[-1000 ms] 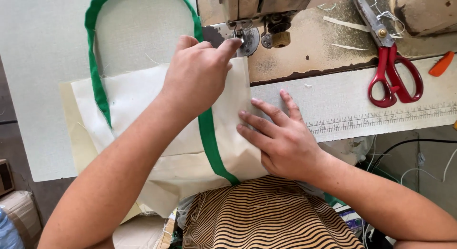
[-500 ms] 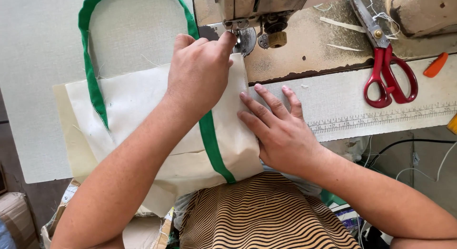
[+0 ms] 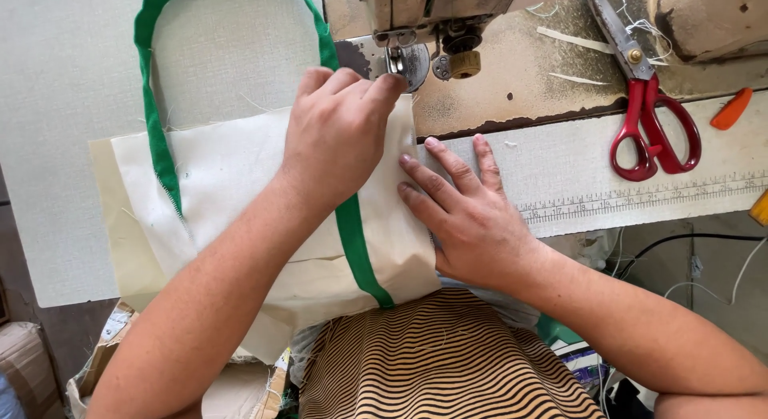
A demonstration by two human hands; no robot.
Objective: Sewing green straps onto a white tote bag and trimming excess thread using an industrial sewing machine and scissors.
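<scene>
**Both hands flat on the cream fabric at the sewing machine**

I see my left hand (image 3: pixel 340 143) lying palm-down on the cream fabric piece (image 3: pixel 232 195), fingers together and curled slightly, the fingertips reaching right up to the presser foot (image 3: pixel 398 63) of the sewing machine (image 3: pixel 432 11). It grips nothing; it only presses the cloth down. My right hand (image 3: pixel 468 211) sits just beside it, toward my body, open and flat with fingers spread, its fingertips touching the right edge of the same fabric.

A green strap (image 3: pixel 352 235) runs out from under the left hand toward me, and loops away from that hand in an arch over the grey table (image 3: pixel 64 107). Whether the needle is down in the cloth I cannot tell, as the left fingertips hide it.

Well off beyond the right hand lie red-handled scissors (image 3: pixel 652 123), and near that hand a printed ruler strip (image 3: pixel 640 199) runs along the table edge.
</scene>
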